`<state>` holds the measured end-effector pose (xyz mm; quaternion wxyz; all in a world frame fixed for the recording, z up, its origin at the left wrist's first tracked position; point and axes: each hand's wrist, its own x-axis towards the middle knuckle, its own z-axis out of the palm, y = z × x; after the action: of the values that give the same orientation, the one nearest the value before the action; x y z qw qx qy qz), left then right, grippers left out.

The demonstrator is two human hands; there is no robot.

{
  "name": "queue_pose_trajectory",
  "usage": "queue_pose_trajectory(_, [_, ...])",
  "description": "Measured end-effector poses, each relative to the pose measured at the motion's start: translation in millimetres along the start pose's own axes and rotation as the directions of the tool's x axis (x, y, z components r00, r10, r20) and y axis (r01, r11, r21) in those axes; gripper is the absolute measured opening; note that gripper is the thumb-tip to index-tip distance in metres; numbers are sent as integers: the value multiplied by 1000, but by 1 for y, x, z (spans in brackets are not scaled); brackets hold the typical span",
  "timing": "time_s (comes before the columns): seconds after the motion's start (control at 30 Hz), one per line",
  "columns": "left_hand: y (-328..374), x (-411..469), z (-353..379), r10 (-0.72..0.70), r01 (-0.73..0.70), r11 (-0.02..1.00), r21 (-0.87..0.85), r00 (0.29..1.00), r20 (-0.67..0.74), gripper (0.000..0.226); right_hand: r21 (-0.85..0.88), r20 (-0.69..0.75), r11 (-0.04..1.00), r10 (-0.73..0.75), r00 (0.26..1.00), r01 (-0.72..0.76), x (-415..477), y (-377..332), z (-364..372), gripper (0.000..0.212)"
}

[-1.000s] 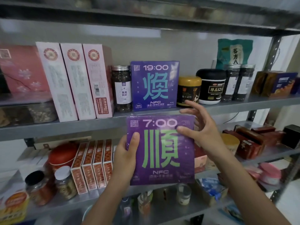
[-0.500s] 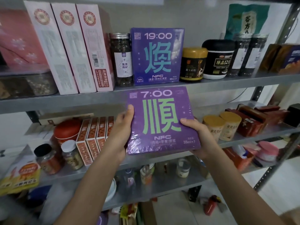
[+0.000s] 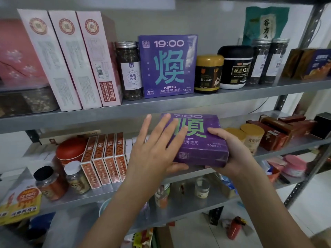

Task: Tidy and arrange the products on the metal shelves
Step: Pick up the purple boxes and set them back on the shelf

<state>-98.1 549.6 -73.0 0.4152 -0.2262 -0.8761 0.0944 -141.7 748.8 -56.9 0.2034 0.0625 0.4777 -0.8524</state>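
A purple box marked 7:00 (image 3: 200, 140) is tipped back almost flat, its top edge pointing into the middle shelf. My right hand (image 3: 231, 153) grips its right side, thumb on the face and fingers underneath. My left hand (image 3: 157, 151) lies on the box's left part with straight, spread fingers on the face and the thumb under the box's lower edge. A matching purple box marked 19:00 (image 3: 168, 67) stands upright on the upper shelf (image 3: 161, 106), right above.
On the upper shelf stand three pink-white cartons (image 3: 71, 58), a tall jar (image 3: 129, 70), a gold-lidded tub (image 3: 208, 74) and a black tub (image 3: 235, 67). On the middle shelf: orange boxes (image 3: 103, 158), a red tin (image 3: 71, 151), yellow-lidded tubs (image 3: 250, 136) and dark red boxes (image 3: 279, 131).
The 7:00 box has gone from upright and facing me to tipped back and lower, towards the middle shelf. My left hand shifted from gripping its left edge to lying flat on its face.
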Motion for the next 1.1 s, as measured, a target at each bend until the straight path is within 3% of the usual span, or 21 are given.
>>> queue_pose_trajectory(0.17, [8, 4, 10, 15, -16, 1000, -18, 999, -43, 72, 2, 43, 999, 41, 998, -41, -7, -1, 0, 40])
queue_pose_trajectory(0.37, [7, 4, 11, -25, 5, 992, -128, 988, -152, 59, 52, -43, 999, 8, 999, -5, 8, 1, -17, 51])
queue_pose_trajectory(0.5, [13, 3, 13, -134, 88, 949, -304, 982, -133, 69, 158, -298, 957, -189, 936, 243, 34, 20, -24, 39])
queue_pose_trajectory(0.67, [24, 7, 7, -234, 152, 841, -519, 967, -97, 61, 306, -214, 846, -386, 897, 437, 57, 25, -26, 66])
queue_pose_trajectory(0.73, [28, 7, 7, -265, 189, 787, -588, 963, -46, 60, 386, -165, 784, -460, 872, 486, 60, 23, -22, 61])
queue_pose_trajectory(0.8, [30, 6, 9, -292, 230, 740, -633, 956, 6, 60, 341, -208, 757, -518, 830, 558, 70, 33, -24, 34])
queue_pose_trajectory(0.83, [31, 7, 9, -298, 251, 715, -653, 954, 41, 61, 408, -213, 734, -501, 839, 542, 73, 36, -26, 34])
queue_pose_trajectory(0.87, [31, 8, 9, -301, 273, 693, -668, 951, 76, 62, 305, -343, 747, -493, 799, 591, 73, 37, -23, 41])
queue_pose_trajectory(0.93, [32, 8, 5, -307, 317, 640, -700, 940, 145, 69, 136, -443, 730, -560, 701, 669, 55, 28, -10, 21])
queue_pose_trajectory(1.0, [32, 8, -3, -321, 330, 545, -771, 931, 172, 81, 270, -440, 664, -559, 703, 697, 43, 6, -5, 30])
queue_pose_trajectory(1.07, [31, 7, -10, -335, 291, 503, -814, 934, 127, 85, 250, -473, 578, -627, 619, 777, 37, -10, -8, 41])
queue_pose_trajectory(1.1, [31, 6, -11, -334, 265, 545, -795, 939, 84, 85, 173, -489, 563, -663, 567, 808, 34, -14, -7, 44])
